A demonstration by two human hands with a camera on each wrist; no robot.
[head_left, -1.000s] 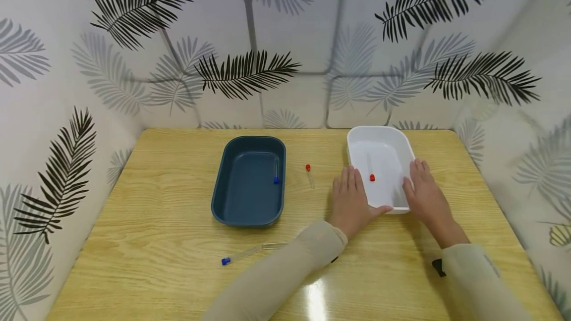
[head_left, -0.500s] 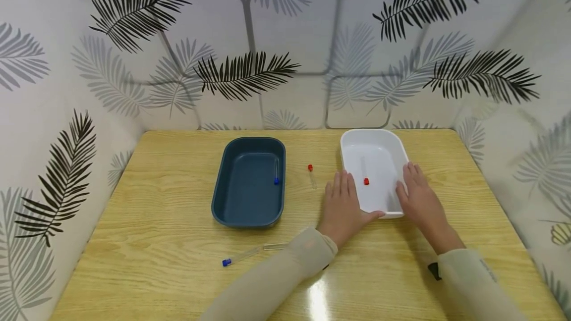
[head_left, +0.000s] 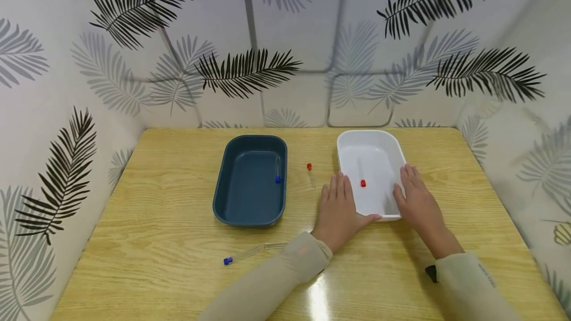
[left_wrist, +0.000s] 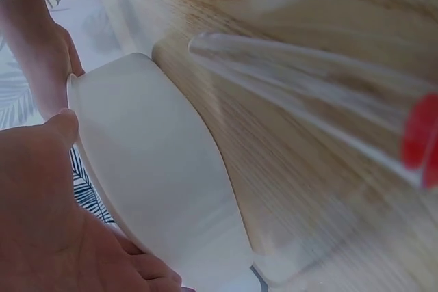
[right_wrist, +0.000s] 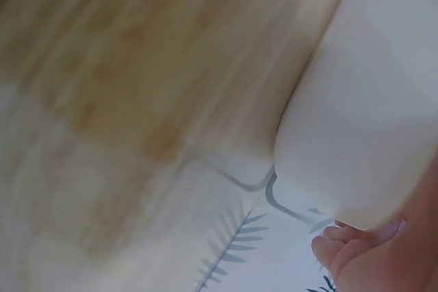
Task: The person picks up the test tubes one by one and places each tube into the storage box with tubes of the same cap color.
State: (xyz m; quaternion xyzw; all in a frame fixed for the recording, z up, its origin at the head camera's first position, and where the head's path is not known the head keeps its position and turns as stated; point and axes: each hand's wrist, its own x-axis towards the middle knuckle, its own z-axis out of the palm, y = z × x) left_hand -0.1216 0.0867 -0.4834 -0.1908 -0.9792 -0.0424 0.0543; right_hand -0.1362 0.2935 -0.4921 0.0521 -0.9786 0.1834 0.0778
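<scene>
My left hand (head_left: 338, 212) lies along the left side of the white tray (head_left: 372, 212), fingers straight and thumb at its front rim. On the opposite side my right hand (head_left: 419, 207) rests against the right rim, its fingers extended. Inside the white tray is a clear tube with a red cap (head_left: 363, 183). The left wrist view shows the tray's outer wall (left_wrist: 150, 162) beside the left fingers, and a red-capped tube (left_wrist: 308, 94) on the table close to the camera. In the right wrist view the right fingers (right_wrist: 342, 244) touch the tray's edge.
A dark blue tray (head_left: 250, 219) holding a blue-capped tube (head_left: 278, 172) stands to the left. Between the trays lies a red-capped tube (head_left: 311, 175). Nearer are a blue-capped tube (head_left: 241, 255) and another clear tube (head_left: 273, 245), partly under the left sleeve. Patterned walls surround the wooden table (head_left: 156, 202).
The white tray has slid left and slightly toward me, with both hands moving along with it. The red-capped tube inside has travelled with the tray.
</scene>
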